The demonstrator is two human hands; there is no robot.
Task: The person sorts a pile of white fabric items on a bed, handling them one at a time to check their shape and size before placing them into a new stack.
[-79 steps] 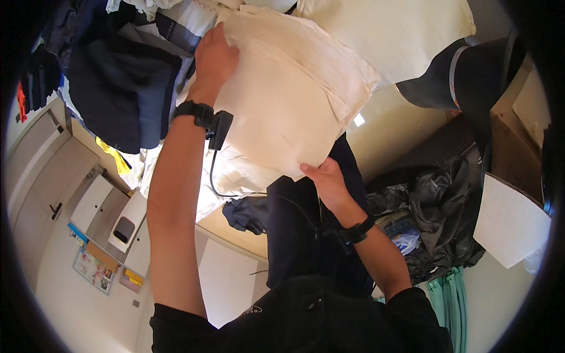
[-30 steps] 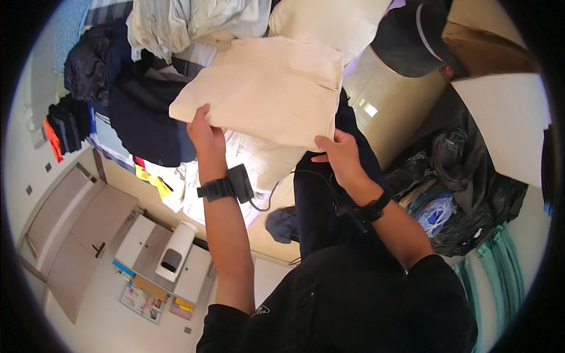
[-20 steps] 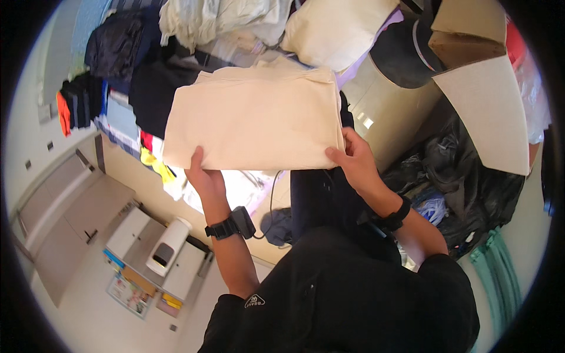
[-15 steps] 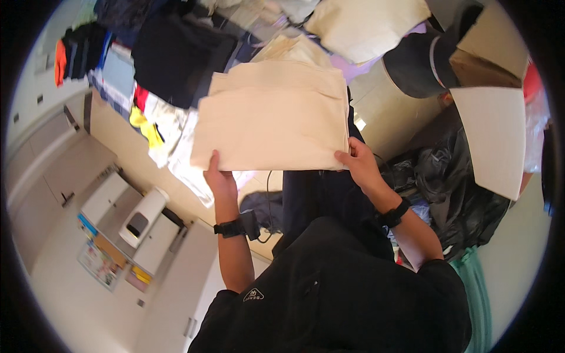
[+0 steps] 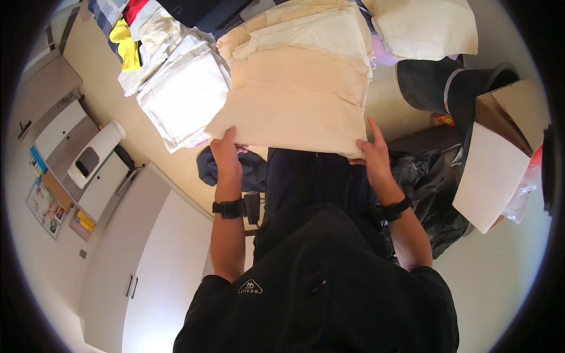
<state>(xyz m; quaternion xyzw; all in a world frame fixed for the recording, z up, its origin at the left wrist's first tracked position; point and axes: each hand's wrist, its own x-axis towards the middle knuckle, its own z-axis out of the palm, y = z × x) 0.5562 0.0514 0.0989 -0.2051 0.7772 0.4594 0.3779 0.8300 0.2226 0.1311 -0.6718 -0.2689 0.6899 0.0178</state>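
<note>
A folded beige cloth (image 5: 288, 112) stretches flat between my hands in front of my waist. My left hand (image 5: 226, 148) pinches its near left corner, thumb on top and fingers underneath. At the near right corner my right hand (image 5: 374, 154) grips the edge with the thumb, its index finger pointing up along the side. The far end of the cloth overlaps a pile of cream folded cloths (image 5: 306, 32); whether it rests on them I cannot tell.
White folded cloth (image 5: 185, 94) lies left of the pile, beside a yellow item (image 5: 125, 44). Another cream stack (image 5: 426, 26) is at the far right. A black bin-like container (image 5: 429, 85), an open cardboard box (image 5: 500, 153) and black plastic bags (image 5: 432, 200) stand along the right.
The beige cloth has come over the cream pile, still held at both near corners. My view has turned, so the pile and white cloth show larger. My right index finger has straightened.
</note>
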